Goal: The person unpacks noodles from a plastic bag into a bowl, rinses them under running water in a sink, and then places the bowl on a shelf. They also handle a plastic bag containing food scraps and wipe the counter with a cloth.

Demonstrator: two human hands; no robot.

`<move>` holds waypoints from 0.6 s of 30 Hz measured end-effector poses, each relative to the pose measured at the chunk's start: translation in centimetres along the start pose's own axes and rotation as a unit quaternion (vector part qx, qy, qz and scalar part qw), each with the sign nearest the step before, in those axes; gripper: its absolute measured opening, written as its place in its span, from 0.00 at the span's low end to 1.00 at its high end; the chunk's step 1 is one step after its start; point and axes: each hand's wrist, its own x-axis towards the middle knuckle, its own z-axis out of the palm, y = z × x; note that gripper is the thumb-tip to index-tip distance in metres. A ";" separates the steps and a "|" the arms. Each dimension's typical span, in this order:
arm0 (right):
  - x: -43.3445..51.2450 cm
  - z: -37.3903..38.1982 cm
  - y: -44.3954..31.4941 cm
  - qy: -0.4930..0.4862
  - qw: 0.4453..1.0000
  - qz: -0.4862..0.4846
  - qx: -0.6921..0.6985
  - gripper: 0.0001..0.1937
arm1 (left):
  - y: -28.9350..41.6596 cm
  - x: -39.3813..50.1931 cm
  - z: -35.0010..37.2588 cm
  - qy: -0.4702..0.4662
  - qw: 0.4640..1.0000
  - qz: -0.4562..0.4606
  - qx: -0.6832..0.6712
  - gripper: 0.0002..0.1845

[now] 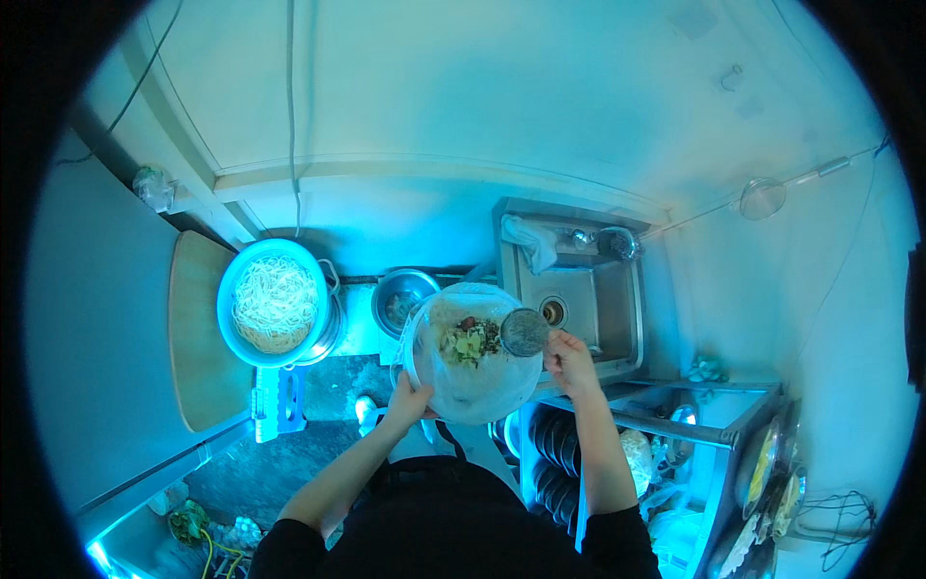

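Note:
My left hand (pixel 409 399) grips the near left rim of a wide pale basin (pixel 463 394), held up in front of my body. What looks like thin clear plastic covers or lines it. Chopped green pieces (pixel 470 345) and dark bits lie in the middle of the basin. Between the fingers of my right hand (pixel 571 362) is the handle of a round mesh strainer (pixel 524 333). The strainer's grey disc is over the basin's right side, close to the food. Whether it touches the food I cannot tell.
A light-blue tub of noodles (pixel 273 304) stands at left, above a plastic stool (pixel 278 402). A metal bowl (pixel 405 298) is behind the basin. At right are a steel sink (pixel 615 311) and a metal-framed rack (pixel 694 432). A wooden board (pixel 206 340) leans at far left.

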 end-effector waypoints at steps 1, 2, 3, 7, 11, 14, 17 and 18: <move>-0.3 -0.2 -0.5 -0.007 1.000 -0.018 0.015 0.08 | 0.2 -0.2 0.0 -0.002 1.000 -0.007 -0.002 0.23; -0.5 -0.4 -0.6 -0.050 0.996 -0.050 0.049 0.08 | 0.4 -0.5 0.1 -0.001 1.000 -0.008 -0.010 0.23; -0.6 -0.7 -0.5 0.017 0.998 -0.044 -0.047 0.08 | 0.5 -0.7 0.1 -0.001 1.000 -0.009 -0.018 0.23; -0.2 -1.1 1.0 0.115 0.903 -0.091 -0.403 0.09 | 1.2 -1.5 0.1 -0.013 0.999 -0.001 -0.038 0.22; -0.3 -1.8 -0.3 0.099 0.951 -0.060 -0.286 0.09 | 1.4 -1.8 0.6 -0.009 1.000 -0.003 -0.020 0.22; -0.7 -2.3 -1.8 0.042 0.978 -0.034 -0.201 0.08 | 1.7 -1.6 0.8 -0.024 0.999 0.020 -0.014 0.23; -0.8 -2.0 -1.6 0.031 0.971 0.011 -0.235 0.07 | 2.1 -1.6 0.5 -0.034 0.999 0.029 0.028 0.24; -0.9 -1.8 -1.3 0.039 0.957 -0.005 -0.289 0.07 | 2.3 -1.7 0.3 -0.039 0.998 0.024 0.033 0.25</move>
